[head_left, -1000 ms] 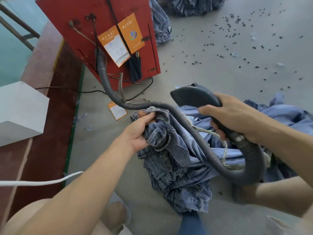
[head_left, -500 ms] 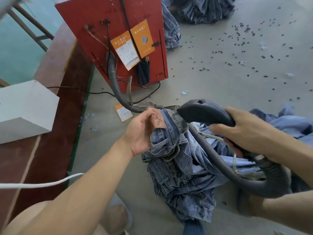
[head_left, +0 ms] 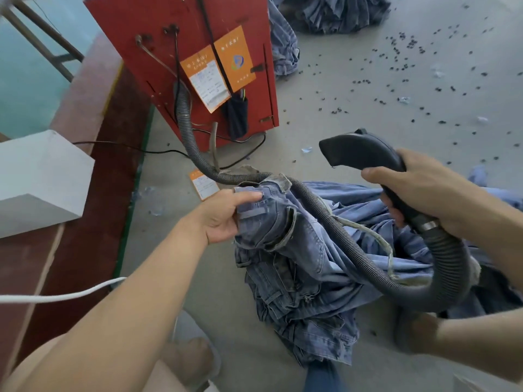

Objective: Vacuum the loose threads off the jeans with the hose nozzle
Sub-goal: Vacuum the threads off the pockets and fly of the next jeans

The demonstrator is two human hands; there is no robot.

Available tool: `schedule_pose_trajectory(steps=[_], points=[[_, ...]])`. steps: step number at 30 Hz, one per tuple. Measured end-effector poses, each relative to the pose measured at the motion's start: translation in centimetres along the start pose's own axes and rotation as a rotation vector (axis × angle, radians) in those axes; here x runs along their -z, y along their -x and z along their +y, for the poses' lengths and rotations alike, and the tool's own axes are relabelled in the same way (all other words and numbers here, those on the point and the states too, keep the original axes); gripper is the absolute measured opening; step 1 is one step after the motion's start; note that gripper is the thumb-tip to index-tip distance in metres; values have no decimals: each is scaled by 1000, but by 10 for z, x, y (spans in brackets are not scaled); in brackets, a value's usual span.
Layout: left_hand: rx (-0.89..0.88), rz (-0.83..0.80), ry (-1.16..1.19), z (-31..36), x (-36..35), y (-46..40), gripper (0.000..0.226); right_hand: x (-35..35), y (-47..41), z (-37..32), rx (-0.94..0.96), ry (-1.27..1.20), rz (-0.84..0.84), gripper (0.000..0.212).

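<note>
A bunched pair of blue jeans (head_left: 294, 258) hangs in front of me over the concrete floor. My left hand (head_left: 223, 216) grips the waistband end, thumb on top of the denim. My right hand (head_left: 424, 190) holds the handle of the black hose nozzle (head_left: 359, 149), which is lifted clear of the jeans, its mouth pointing left. The grey ribbed hose (head_left: 319, 205) runs from the nozzle, loops down at the right, crosses over the jeans and climbs to the red machine (head_left: 181, 32). A pale frayed cord (head_left: 368, 233) trails along the hose.
More light blue denim (head_left: 362, 199) lies heaped behind the jeans, and another pile (head_left: 334, 12) sits at the top. Small dark bits (head_left: 396, 80) litter the floor. A white block (head_left: 36, 176) rests on a red ledge at the left. A white cord (head_left: 56, 297) crosses the lower left.
My right hand has lifted the nozzle up and to the right, away from the waistband. My left hand has shifted its grip on the jeans, thumb now on top.
</note>
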State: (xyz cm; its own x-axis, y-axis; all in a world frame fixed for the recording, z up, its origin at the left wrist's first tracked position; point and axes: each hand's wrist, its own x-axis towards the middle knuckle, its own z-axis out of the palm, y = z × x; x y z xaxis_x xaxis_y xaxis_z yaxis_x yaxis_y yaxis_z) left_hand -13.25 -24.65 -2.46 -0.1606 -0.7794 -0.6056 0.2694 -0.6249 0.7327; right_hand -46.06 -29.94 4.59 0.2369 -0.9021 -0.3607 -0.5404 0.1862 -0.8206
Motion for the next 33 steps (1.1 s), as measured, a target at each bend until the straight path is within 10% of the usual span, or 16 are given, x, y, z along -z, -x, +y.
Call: schedule_pose_trajectory(steps=[33], points=[[-131,-164,69,-7,-20,11,61,-55,17,-18,207,490,-128,16]])
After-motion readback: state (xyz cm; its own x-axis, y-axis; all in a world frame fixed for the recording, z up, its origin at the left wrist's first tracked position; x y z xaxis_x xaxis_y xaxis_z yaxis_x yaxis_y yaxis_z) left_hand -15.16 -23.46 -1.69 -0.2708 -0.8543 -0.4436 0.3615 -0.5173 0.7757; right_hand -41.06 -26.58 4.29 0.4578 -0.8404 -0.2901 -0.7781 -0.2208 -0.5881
